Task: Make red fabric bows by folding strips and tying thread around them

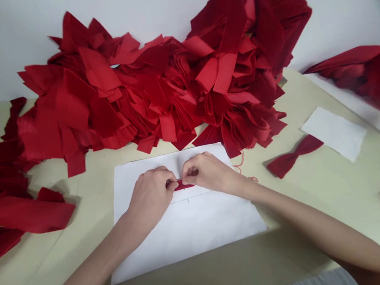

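My left hand (152, 190) and my right hand (204, 171) meet over a white sheet of paper (187, 227) on the table. Both pinch the ends of one small folded strip of red fabric (183, 186), which lies on the paper between the fingertips. Most of the strip is hidden under the fingers. A finished red fabric bow (293, 156) lies on the table to the right of my right hand.
A big heap of red fabric pieces (154, 86) fills the back of the pale table (323, 199). More red fabric (5, 204) lies at the left edge and at the right (373, 71). A white rectangular piece (336, 132) lies near the bow. The table's front edge runs below my arms.
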Demonstrator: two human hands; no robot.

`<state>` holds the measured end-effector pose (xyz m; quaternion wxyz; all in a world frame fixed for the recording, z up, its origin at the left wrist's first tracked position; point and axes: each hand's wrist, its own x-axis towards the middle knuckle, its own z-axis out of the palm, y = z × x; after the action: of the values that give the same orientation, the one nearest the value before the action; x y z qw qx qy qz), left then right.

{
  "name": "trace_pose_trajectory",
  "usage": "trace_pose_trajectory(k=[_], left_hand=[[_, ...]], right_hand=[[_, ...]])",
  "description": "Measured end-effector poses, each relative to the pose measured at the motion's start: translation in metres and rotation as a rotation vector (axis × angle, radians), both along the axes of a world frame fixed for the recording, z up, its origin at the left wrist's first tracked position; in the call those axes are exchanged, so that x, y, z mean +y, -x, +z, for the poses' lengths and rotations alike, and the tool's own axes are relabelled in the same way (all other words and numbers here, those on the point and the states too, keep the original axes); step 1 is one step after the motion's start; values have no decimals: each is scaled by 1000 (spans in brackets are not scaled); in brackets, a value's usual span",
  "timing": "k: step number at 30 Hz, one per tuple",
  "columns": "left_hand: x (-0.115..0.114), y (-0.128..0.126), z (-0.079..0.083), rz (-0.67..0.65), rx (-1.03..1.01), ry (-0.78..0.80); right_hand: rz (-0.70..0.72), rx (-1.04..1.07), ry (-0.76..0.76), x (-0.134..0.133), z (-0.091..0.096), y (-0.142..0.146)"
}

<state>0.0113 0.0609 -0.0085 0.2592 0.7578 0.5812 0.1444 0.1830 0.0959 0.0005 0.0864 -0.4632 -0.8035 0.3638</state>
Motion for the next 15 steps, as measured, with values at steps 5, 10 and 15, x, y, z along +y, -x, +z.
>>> trace_pose_trajectory(k=[5, 10, 15], left_hand=[[2, 0, -1, 7, -13, 10], [6, 4, -2, -33, 5, -33], [9, 6, -1, -83, 26, -39]], right_hand=[[-7, -47, -23, 2, 0, 3], [46, -81, -5, 9, -3, 4], [61, -66, -38, 6, -5, -1]])
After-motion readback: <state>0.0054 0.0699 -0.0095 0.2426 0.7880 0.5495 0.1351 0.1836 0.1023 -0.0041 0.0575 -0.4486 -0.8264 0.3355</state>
